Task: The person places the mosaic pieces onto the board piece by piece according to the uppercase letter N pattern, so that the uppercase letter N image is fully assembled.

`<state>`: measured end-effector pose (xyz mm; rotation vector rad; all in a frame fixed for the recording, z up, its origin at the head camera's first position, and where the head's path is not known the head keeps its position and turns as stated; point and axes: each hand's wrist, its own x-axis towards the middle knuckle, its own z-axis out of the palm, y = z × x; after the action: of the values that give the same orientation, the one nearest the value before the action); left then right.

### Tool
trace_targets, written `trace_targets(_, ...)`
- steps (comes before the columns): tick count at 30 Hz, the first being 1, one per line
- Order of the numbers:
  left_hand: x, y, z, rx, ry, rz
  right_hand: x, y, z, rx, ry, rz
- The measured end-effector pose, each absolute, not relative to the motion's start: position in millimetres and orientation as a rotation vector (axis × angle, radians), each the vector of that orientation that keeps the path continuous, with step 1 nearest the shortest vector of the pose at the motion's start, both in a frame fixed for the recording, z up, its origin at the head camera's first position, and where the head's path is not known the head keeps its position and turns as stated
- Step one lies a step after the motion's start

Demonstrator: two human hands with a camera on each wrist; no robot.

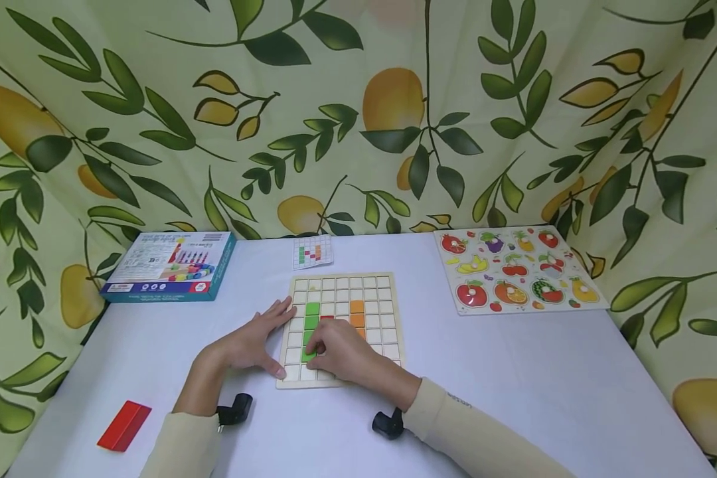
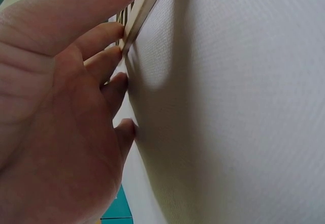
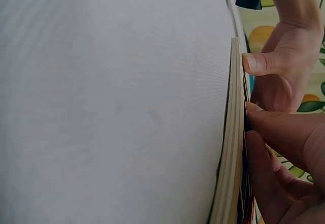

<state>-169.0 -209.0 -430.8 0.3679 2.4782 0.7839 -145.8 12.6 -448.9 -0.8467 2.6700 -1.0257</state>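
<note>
A square wooden grid board [image 1: 342, 385] lies flat on the table. My left hand [image 1: 247, 342] steadies its left side, thumb on the near corner and fingertips farther up the edge. In the left wrist view the left fingers [image 2: 109, 64] are spread and fairly straight. My right hand [image 1: 346, 348] is over the board, thumb and forefinger pinching the lowest green tile [image 1: 307, 357] in a green column. In the right wrist view, the right fingertips [image 3: 256, 137] touch the board's face. Orange tiles [image 1: 357, 313] stand in a column to the right; a red tile [image 1: 326, 317] is partly hidden by the hand.
Behind the board lies a pattern card [image 1: 313, 252] with coloured squares. A boxed set [image 1: 167, 265] is at the back left, a fruit puzzle board [image 1: 520, 269] at the back right. A red block [image 1: 124, 426] lies at the front left. A patterned cloth hangs behind.
</note>
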Motion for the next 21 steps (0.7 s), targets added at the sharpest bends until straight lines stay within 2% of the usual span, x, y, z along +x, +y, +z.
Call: trace_targets(21, -167.4, -210.2, -430.3, 0.361, 2.481, 0.781, -146.0, 16.0, -446.4, -0.848, 2.605, -1.02)
